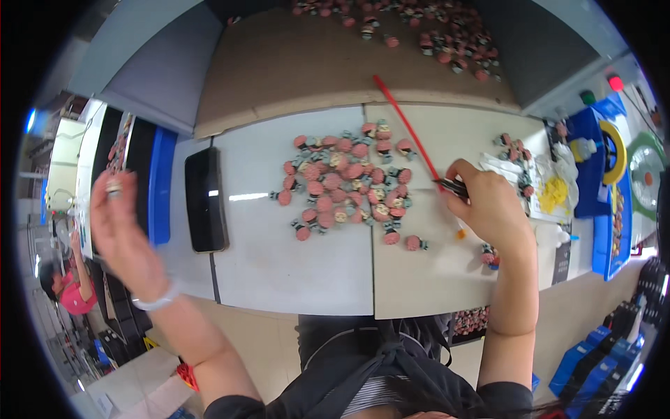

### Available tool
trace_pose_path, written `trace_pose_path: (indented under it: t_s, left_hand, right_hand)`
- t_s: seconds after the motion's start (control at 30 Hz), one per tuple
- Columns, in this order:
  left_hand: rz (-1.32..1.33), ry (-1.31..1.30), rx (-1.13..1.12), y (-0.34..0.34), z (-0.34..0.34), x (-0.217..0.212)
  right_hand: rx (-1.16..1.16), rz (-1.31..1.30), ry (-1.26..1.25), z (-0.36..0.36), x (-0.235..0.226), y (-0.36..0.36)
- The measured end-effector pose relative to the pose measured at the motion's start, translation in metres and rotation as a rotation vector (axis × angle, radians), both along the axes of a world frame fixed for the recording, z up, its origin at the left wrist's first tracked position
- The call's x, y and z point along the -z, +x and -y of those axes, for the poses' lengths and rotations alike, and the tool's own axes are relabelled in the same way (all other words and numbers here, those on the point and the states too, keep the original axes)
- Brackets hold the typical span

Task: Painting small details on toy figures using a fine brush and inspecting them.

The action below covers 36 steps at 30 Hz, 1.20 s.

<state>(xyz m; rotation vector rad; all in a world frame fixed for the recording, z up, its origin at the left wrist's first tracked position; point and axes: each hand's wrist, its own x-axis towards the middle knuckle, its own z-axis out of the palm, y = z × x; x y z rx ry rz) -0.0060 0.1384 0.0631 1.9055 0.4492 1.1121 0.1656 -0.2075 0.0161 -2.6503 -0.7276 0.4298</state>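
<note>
My left hand (125,230), a white band at its wrist, reaches out past the table's left edge. At its fingertips is a small figurine (114,187), apparently pinched between them. My right hand (492,206) is closed round a long thin red stick (408,129) over the right half of the table. Dark pieces also show at its fingers; their kind is unclear. The stick slants away from me, and its lower end is partly hidden by the hand. Between my hands lies a heap of small pink-haired figurines (335,185) with grey-green bases. One single figurine (414,243) lies nearer me.
A black phone (206,199) lies on the table's left. More figurines (453,42) fill the far brown cardboard shelf (300,77). At the right are several figurines (513,150), yellow scraps (555,194), a tape roll (615,159) and a blue tray (606,244). Another person (75,293) is far left.
</note>
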Motion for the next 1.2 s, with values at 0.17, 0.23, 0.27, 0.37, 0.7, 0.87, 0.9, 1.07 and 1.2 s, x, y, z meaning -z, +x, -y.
trace_pose_path:
  t_s: [0.17,0.23,0.27,0.37,0.7,0.87,0.9,1.07,1.2]
  left_hand:
    - [-0.475,0.334,-0.45,-0.077,-0.168,-0.025]
    - [-0.474,0.57,-0.514,-0.066,-0.146,-0.027]
    - [-0.478,0.651,-0.501,-0.051,-0.101,-0.029]
    - [-0.495,0.545,0.098,0.023,0.075,-0.003]
    - [-0.174,0.809,1.245,0.097,0.271,0.091]
    - [-0.444,-0.022,1.329,0.077,0.217,0.055]
    - [-0.434,-0.406,1.312,0.066,0.204,0.053]
    - [-0.458,-1.046,1.183,0.037,0.144,0.052]
    - [-0.35,-1.12,1.142,0.037,0.128,0.054]
  right_hand:
    - [0.029,0.046,0.224,0.005,-0.016,0.003]
    - [0.063,0.085,0.26,0.006,-0.016,0.005]
    - [0.074,0.12,0.294,0.005,-0.016,0.005]
    - [0.125,0.174,0.263,0.015,0.0,0.012]
    - [0.125,0.277,0.378,0.003,0.004,0.018]
    - [0.12,0.259,0.435,0.001,0.003,0.014]
    - [0.114,0.253,0.443,0.001,0.0,0.012]
    - [0.039,0.141,0.397,-0.008,-0.004,-0.004]
    - [-0.019,0.073,0.376,-0.018,0.005,-0.013]
